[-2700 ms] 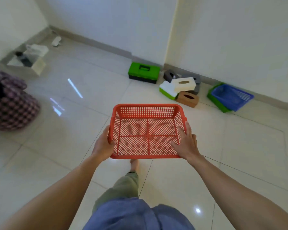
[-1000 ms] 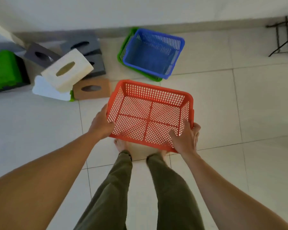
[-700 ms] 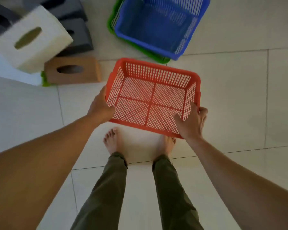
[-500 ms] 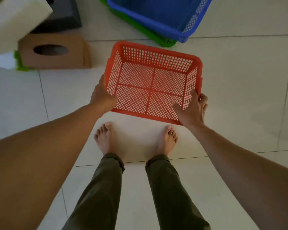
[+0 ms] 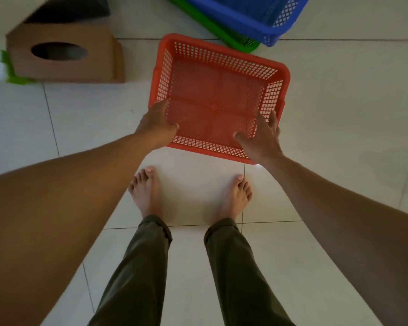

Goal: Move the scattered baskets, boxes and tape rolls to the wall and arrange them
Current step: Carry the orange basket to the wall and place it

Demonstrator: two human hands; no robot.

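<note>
1. Head view: the tiled floor (image 5: 339,137) fills most of the frame; the wall is not seen, so the distance to it cannot be told.
2. The red basket (image 5: 217,100) is held low in front of the bare feet, upright and empty. Whether it is touching the tiles cannot be told.
3. The brown box (image 5: 64,55) is seen well apart to the left. The blue basket (image 5: 245,17) is nested in the green basket (image 5: 222,31) just beyond the red basket's far corner.
4. The near left corner is gripped by the left hand (image 5: 159,124), thumb over the rim, fingers hidden outside.
5. The near right corner is pinched by the right hand (image 5: 260,137), thumb inside, fingers laid nearly straight up the outer wall.
6. Step judged: the red basket is being set down beside the nested pair.
   - It is best kept level and lowered flat.
   - The far corner should be kept off the green rim, or the basket should be nested on top squarely.
   - Both hands should be released only once it is settled.
7. Against half a second ago:
   - The basket is lower and farther from the feet.
   - The tiles are no longer seen through its mesh bottom.
   - The right fingers are straighter.
   - The view is dropped closer, so the brown box looks larger.
</note>
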